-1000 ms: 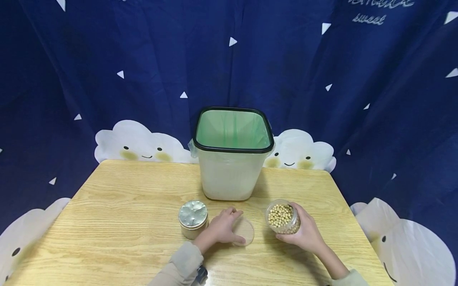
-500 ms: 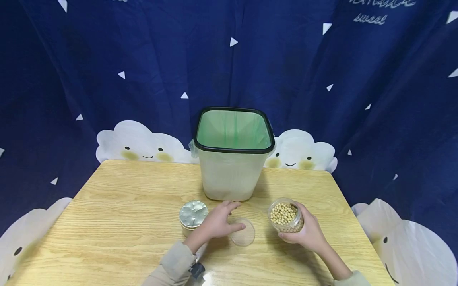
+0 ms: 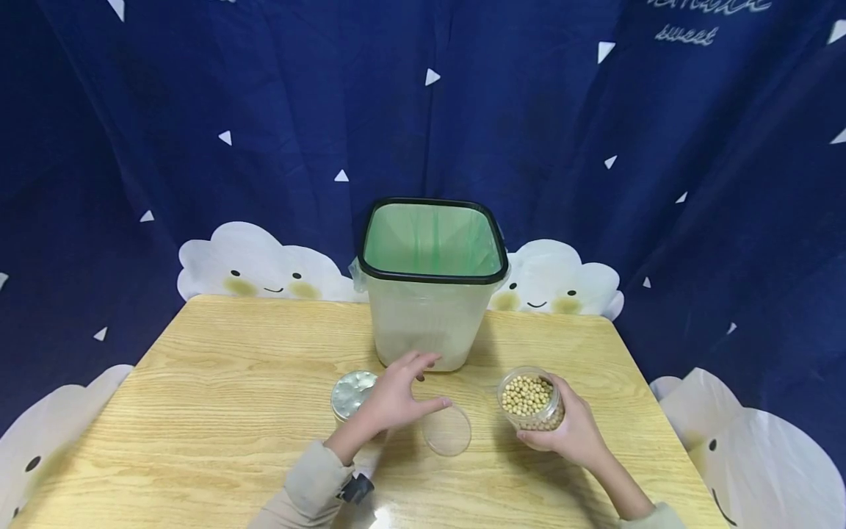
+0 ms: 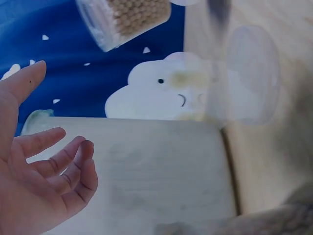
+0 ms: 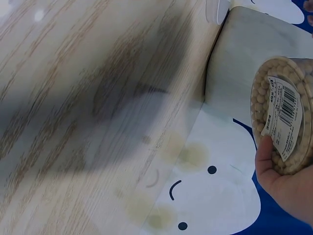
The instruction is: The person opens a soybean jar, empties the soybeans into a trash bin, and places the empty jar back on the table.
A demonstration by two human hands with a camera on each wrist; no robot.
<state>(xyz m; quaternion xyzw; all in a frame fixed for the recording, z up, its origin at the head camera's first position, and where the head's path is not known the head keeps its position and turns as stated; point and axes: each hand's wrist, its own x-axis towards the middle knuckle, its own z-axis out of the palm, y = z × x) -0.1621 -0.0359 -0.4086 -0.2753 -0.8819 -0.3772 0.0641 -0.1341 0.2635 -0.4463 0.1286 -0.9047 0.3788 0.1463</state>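
My right hand grips a clear plastic jar filled with round yellow beans. The jar is uncapped, tilted a little and held over the right part of the table. In the right wrist view its underside shows a white barcode label. My left hand hovers with thumb and fingers spread, holding nothing. Just right of its thumb, a clear round lid lies flat on the table. Behind the left hand and wrist, a can with a silver foil top is partly hidden.
A whitish bin with a black rim and a green-tinted inside stands at the table's back middle. The wooden table extends to both sides. A dark blue curtain with white clouds hangs behind.
My left hand has drawn up and away from the clear lid, leaving the lid uncovered on the table, and now covers part of the foil-topped can. The right hand and jar barely shifted.
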